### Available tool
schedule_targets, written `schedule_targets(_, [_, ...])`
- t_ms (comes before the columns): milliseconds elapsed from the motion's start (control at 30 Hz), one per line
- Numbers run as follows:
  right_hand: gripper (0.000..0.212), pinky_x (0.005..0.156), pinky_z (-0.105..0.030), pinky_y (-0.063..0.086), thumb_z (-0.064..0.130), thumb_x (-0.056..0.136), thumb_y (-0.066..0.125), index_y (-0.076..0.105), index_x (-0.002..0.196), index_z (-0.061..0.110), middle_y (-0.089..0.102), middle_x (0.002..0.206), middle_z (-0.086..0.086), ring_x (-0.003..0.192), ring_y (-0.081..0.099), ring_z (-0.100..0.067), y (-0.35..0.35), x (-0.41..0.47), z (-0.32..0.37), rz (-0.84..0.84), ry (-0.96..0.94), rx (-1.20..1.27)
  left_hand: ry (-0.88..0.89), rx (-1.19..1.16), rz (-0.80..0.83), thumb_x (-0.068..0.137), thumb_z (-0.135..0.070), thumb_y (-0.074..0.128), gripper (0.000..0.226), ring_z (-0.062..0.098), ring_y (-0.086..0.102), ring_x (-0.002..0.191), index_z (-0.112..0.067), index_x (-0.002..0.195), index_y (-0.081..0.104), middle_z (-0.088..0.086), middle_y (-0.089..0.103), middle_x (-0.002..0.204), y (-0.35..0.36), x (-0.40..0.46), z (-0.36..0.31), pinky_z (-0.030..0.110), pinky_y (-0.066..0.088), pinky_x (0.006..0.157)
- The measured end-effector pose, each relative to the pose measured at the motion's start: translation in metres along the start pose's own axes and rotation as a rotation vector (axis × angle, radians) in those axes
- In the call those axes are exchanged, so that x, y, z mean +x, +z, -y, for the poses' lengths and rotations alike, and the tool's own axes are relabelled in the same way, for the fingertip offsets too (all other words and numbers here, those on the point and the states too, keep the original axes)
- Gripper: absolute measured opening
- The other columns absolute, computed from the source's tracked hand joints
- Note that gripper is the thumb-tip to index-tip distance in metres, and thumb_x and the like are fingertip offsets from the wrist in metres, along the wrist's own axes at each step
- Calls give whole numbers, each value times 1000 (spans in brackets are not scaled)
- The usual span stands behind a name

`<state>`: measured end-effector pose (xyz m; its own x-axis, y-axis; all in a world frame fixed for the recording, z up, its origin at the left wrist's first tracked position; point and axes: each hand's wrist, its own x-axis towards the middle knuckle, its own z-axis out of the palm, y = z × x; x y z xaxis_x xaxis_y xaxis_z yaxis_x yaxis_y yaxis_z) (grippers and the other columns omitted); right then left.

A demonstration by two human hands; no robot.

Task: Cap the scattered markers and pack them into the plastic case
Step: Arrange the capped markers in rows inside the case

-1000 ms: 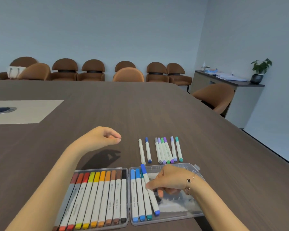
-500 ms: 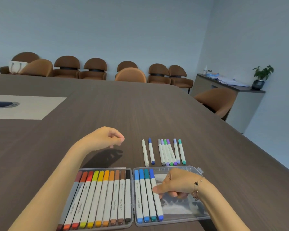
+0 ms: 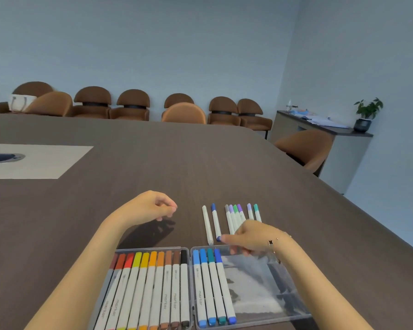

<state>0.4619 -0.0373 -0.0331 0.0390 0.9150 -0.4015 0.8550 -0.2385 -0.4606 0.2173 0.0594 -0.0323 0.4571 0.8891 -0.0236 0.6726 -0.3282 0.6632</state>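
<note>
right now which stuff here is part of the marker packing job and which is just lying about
Part of the job:
- plastic case
- loose markers on the table
- dark blue marker, which the right hand reaches for
- left hand

Just lying about:
- chairs
- potted plant
- papers
- white bag

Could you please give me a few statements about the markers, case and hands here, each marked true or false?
1. Four markers lie in the right half of the plastic case. True.
2. The right hand reaches toward the dark blue marker on the table. True.
3. The left hand grips a marker. False: it holds nothing, its fingers loosely curled.
4. The left half of the case is empty. False: it holds a full row, red through black.
5. No markers remain on the table. False: several lie beyond the case.
</note>
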Motion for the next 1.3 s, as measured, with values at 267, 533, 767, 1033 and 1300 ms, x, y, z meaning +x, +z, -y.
schedule_targets(267, [34, 51, -17, 35, 25, 93, 53, 42, 63, 13, 39, 61, -2, 52, 40, -11, 6, 102, 32, -292, 68, -73, -10, -13, 6, 94, -31, 54, 13, 8, 61, 78, -28, 101, 65, -12, 65, 89, 4, 4, 4, 13, 46, 68])
schedule_targets(533, [20, 65, -21, 44, 25, 88, 57, 55, 79, 7, 62, 80, -9, 69, 58, -16, -21, 69, 44, -144, 83, -11, -5, -1, 24, 94, -30, 53, 14, 8, 61, 76, -26, 102, 65, -10, 66, 89, 12, 7, 4, 13, 45, 67])
schedule_targets(767, [24, 45, -13, 35, 31, 85, 59, 63, 66, 16, 53, 46, 11, 40, 38, -4, 6, -53, 3, 126, -1, 217, 7, 25, 16, 94, -27, 54, 12, 8, 61, 77, -27, 99, 64, -10, 65, 88, 20, 9, 1, 13, 44, 65])
schedule_targets(1033, [31, 46, -13, 37, 31, 85, 58, 65, 58, 17, 64, 62, 4, 43, 44, -3, 38, -49, -14, -17, 43, 238, 68, 87, 10, 95, -25, 53, 10, 7, 60, 75, -27, 98, 63, -10, 63, 86, 40, 7, -17, 11, 43, 62])
schedule_targets(1300, [31, 47, -10, 41, 38, 88, 61, 62, 63, 20, 63, 60, 13, 44, 54, 1, 41, -45, -11, 9, 9, 214, 73, 88, 16, 94, -23, 55, 9, 5, 60, 79, -27, 98, 62, -12, 61, 88, 50, 10, -16, 8, 43, 63])
